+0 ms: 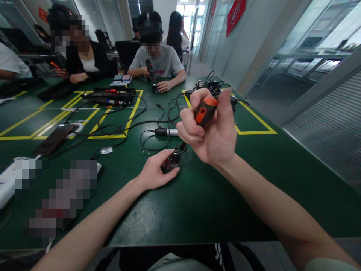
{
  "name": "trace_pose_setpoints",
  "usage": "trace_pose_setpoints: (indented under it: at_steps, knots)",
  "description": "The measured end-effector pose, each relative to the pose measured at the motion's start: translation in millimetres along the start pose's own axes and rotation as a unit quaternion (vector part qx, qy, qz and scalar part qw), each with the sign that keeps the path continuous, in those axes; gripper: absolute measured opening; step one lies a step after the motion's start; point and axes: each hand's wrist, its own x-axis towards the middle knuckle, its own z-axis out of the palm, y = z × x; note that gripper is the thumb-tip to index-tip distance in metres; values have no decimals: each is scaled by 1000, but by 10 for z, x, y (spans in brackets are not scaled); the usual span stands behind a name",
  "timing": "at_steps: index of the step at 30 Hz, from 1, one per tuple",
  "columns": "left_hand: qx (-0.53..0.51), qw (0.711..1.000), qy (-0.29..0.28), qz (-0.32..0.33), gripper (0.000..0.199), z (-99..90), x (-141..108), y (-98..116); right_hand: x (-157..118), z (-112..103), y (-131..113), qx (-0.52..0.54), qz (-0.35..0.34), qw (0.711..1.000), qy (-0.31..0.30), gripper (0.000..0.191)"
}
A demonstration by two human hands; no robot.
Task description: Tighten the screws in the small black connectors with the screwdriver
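Note:
My right hand [221,137] is raised over the table, its fingers wrapped around the orange-and-black handle of a screwdriver [206,112]. The shaft, mostly hidden by that hand, slants down toward the tabletop beside my left hand. A small dark cylindrical part [175,157] with a stepped metal top stands upright on the table. My left hand [155,170] grips it between thumb and fingers from the left. Near the screwdriver's lower end lies a small dark piece [183,146], too small to name.
Behind my hands lies a black-and-white pen-shaped tool [166,132] with a looping cable. A phone [55,139] and a white power strip [8,188] are at left. Black trays [108,96] and tangled electronics [210,87] sit farther back. A person opposite holds a black power tool [150,68].

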Motion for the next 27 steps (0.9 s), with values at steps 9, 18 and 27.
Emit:
trace_pose_setpoints:
  at_steps: [9, 18, 27]
  knots:
    - [-6, 1000, 4, 5, 38, 9, 1, -11, 16, 23, 28, -29, -18, 999, 7, 49]
    - [-1, 1000, 4, 3, 37, 2, 4, 2, -10, 16, -10, 13, -21, 999, -34, 46]
    - [-4, 1000, 1, -2, 38, 9, -2, 3, 40, 43, -39, -31, -14, 999, 8, 50]
